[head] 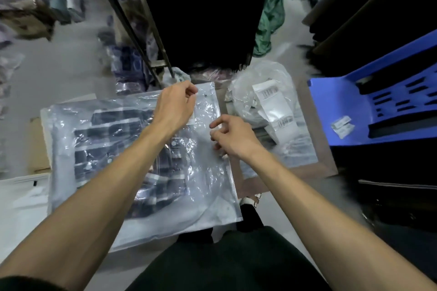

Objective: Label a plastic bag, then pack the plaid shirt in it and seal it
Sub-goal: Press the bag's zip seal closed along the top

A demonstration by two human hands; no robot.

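Head view, read from left to right. At far left, a brown cardboard piece point(39, 149) lies on the floor, its edge tucked under the plastic bag point(212, 186). The clear bag lies flat across the person's lap and the floor, and the plaid shirt point(123, 149) is already inside it, its dark and pale checks showing through the film in the bag's left and middle part. The left hand point(176, 107) reaches over the bag's far right corner; its fingers point(191, 90) are curled together in a pinch at the bag's top edge, though whether film is actually caught between them cannot be told. A small pale label point(192, 118) shows on the bag just below this hand's knuckles. The right hand point(234, 137) sits nearer the person, over the bag's right edge; its index finger point(218, 121) is extended and apart from the other fingers, which are bent loosely toward the film, with nothing clearly gripped. Beyond the right hand's fingertips lies a crumpled clear bag point(250, 87) holding a strip of white barcode labels point(274, 106). At far right stands a blue plastic chair point(335, 101), with a few loose label pieces point(341, 125) on its seat.
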